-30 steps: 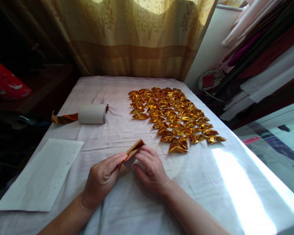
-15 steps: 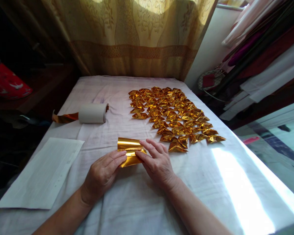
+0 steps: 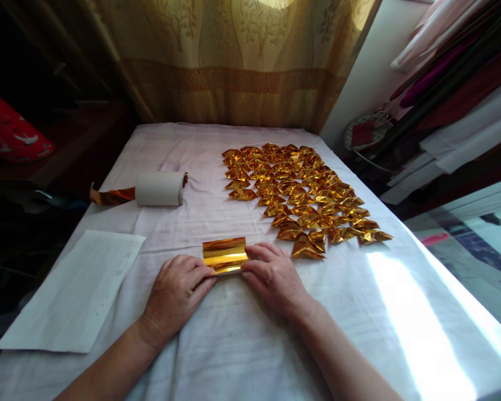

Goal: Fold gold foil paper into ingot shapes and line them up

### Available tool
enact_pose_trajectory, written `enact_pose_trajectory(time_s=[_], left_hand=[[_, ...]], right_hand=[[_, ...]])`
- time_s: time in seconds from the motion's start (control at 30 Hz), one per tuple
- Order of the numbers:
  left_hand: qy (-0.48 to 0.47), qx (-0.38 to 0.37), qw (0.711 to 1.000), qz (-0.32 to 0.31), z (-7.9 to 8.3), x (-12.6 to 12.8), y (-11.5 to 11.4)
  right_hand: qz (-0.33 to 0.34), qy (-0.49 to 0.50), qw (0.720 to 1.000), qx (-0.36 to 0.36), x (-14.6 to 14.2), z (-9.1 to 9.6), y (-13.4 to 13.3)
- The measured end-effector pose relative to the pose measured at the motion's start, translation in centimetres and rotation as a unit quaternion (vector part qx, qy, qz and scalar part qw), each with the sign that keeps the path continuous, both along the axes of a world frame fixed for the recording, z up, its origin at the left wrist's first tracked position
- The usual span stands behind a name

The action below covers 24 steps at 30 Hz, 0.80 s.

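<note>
A small sheet of gold foil paper (image 3: pixel 225 254) lies folded on the white cloth in front of me. My left hand (image 3: pixel 176 292) presses its left edge with the fingertips. My right hand (image 3: pixel 275 275) holds down its right edge, fingers curled over it. Both hands rest on the cloth. Beyond my right hand, several folded gold foil pieces (image 3: pixel 300 192) lie in close rows, the nearest one just past my right fingers.
A white roll with a gold foil tail (image 3: pixel 158 188) lies at the left. A white sheet of paper (image 3: pixel 77 287) sits near the table's left edge. A patterned curtain (image 3: pixel 242 61) hangs behind. Stacked fabrics (image 3: pixel 451 83) fill the right side.
The foil was held raised and edge-on between my fingers; it has since been turned gold side up and pressed flat on the cloth, both hands lowering with it.
</note>
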<state>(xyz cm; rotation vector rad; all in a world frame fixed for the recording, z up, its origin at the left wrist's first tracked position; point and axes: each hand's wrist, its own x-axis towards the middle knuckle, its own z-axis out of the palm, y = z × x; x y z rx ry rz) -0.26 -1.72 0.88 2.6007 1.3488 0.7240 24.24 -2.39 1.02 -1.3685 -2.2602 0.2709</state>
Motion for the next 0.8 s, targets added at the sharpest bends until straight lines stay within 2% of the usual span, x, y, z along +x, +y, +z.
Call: enact_pose_trajectory(time_s=[0.2,0.8], left_hand=[[0.005,-0.02,0.999,0.035,0.0,0.2,0.2],[0.076,-0.022,0.991,0.105,0.0,1.0,0.5]], right_hand=[[-0.044,0.038,0.998,0.013,-0.6,-1.1,0.3],[-0.116,0.009,0.993,0.005,-1.8,-1.6,0.2]])
